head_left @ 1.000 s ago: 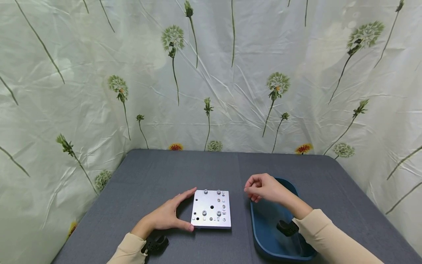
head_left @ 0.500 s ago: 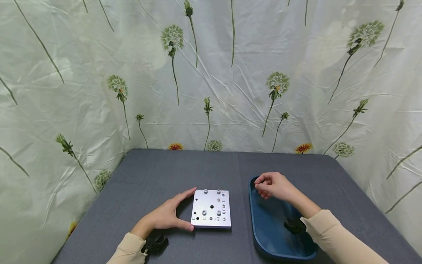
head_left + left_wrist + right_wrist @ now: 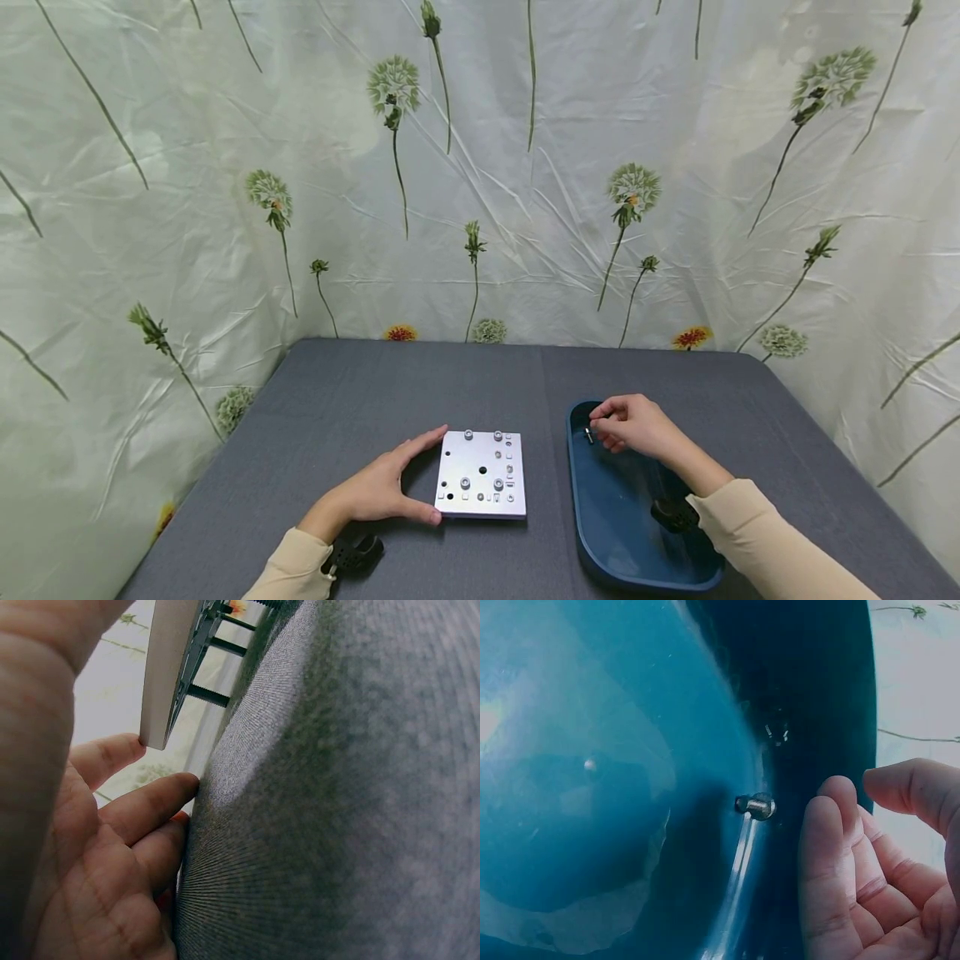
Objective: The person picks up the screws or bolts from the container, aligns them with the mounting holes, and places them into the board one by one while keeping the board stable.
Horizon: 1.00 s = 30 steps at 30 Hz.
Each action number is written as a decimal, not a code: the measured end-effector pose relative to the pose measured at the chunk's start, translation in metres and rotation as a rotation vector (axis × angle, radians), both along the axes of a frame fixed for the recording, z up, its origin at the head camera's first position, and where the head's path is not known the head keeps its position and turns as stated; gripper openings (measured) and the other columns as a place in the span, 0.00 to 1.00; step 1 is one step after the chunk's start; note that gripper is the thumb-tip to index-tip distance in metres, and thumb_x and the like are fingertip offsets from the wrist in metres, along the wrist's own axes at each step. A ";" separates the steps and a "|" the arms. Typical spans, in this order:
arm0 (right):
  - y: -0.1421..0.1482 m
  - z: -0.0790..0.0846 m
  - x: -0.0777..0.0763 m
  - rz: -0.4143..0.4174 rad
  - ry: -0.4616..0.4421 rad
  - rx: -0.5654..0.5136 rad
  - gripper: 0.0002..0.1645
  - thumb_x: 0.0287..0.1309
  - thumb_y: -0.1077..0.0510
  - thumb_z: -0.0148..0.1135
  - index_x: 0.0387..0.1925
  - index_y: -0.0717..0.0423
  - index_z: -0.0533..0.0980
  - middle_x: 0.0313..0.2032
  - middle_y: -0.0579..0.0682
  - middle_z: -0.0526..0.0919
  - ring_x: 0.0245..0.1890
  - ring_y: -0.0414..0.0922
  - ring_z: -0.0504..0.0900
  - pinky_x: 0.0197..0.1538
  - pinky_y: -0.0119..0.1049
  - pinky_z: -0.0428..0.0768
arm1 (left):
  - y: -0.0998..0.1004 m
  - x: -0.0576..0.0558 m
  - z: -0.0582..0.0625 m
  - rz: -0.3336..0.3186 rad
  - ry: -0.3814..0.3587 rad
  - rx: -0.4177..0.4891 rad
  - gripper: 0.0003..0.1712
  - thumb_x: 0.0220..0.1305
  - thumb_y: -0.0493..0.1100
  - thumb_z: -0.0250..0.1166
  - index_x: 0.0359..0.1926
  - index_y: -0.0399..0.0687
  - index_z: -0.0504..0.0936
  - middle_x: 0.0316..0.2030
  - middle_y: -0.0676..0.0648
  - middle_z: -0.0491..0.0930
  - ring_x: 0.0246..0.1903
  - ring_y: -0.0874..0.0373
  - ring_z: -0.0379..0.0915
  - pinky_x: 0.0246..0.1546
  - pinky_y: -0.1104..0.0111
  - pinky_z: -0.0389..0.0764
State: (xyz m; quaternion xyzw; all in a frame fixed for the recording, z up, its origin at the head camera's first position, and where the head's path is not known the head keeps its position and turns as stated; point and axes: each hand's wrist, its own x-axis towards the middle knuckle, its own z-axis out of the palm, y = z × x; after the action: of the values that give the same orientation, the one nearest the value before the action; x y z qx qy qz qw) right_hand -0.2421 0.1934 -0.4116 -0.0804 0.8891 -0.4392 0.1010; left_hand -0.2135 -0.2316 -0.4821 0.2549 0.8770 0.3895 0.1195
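A silver square metal plate (image 3: pixel 467 457) with holes and several socket-head screws lies on the table. My left hand (image 3: pixel 384 487) is at its left side, thumb at the near corner and index finger at the far one, both quite straight. In the left wrist view a fingertip touches the edge of the plate (image 3: pixel 161 682), and threaded shanks jut from its underside. My right hand (image 3: pixel 636 429) hovers in the far end of a blue tray (image 3: pixel 615 508), fingers loosely bent with nothing between them. Beside the fingertips a small metal screw (image 3: pixel 756 806) lies on the tray's bottom near the wall.
A dark grey cloth covers the table (image 3: pixel 420 383). Behind it hangs a pale curtain (image 3: pixel 540 208) with dandelion prints. The tray's rim rises around the right hand, and a black wrist strap (image 3: pixel 356 554) sits on the left wrist.
My right hand has moved right, from over the tray's left rim to inside its far end. A screw now shows in the tray beside the fingers. The left hand and plate stay put.
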 end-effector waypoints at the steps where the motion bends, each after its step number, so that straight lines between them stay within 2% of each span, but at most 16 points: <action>1: 0.000 -0.001 -0.001 -0.005 -0.002 0.003 0.13 0.74 0.61 0.64 0.49 0.70 0.84 0.32 0.59 0.91 0.30 0.48 0.89 0.37 0.45 0.91 | 0.000 0.000 0.000 -0.001 0.001 0.000 0.70 0.49 0.63 0.86 0.86 0.60 0.56 0.84 0.44 0.58 0.82 0.23 0.46 0.76 0.24 0.52; 10: 0.001 -0.012 -0.004 0.004 0.000 0.039 0.14 0.71 0.63 0.64 0.51 0.69 0.85 0.29 0.54 0.90 0.27 0.43 0.86 0.34 0.41 0.90 | 0.000 0.000 0.000 0.002 -0.001 -0.005 0.69 0.50 0.63 0.86 0.86 0.62 0.56 0.84 0.45 0.58 0.81 0.22 0.46 0.75 0.24 0.52; 19: 0.006 -0.015 -0.005 0.035 -0.040 0.009 0.16 0.72 0.65 0.61 0.54 0.71 0.84 0.28 0.53 0.89 0.27 0.42 0.84 0.33 0.40 0.88 | 0.001 0.001 0.001 0.015 -0.015 -0.016 0.69 0.49 0.63 0.86 0.86 0.66 0.56 0.85 0.46 0.57 0.82 0.22 0.45 0.75 0.23 0.52; 30: 0.006 -0.023 -0.006 0.031 -0.060 0.010 0.17 0.70 0.64 0.64 0.56 0.68 0.84 0.27 0.49 0.88 0.26 0.42 0.84 0.32 0.39 0.88 | 0.000 0.000 0.001 0.010 -0.004 -0.017 0.69 0.50 0.63 0.86 0.86 0.63 0.56 0.85 0.46 0.58 0.81 0.22 0.47 0.75 0.23 0.53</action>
State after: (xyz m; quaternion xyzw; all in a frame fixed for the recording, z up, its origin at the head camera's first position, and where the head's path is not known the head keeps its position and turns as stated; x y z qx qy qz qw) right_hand -0.2483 0.1997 -0.4344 -0.0806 0.8864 -0.4354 0.1349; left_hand -0.2132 -0.2316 -0.4815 0.2487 0.8813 0.3830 0.1217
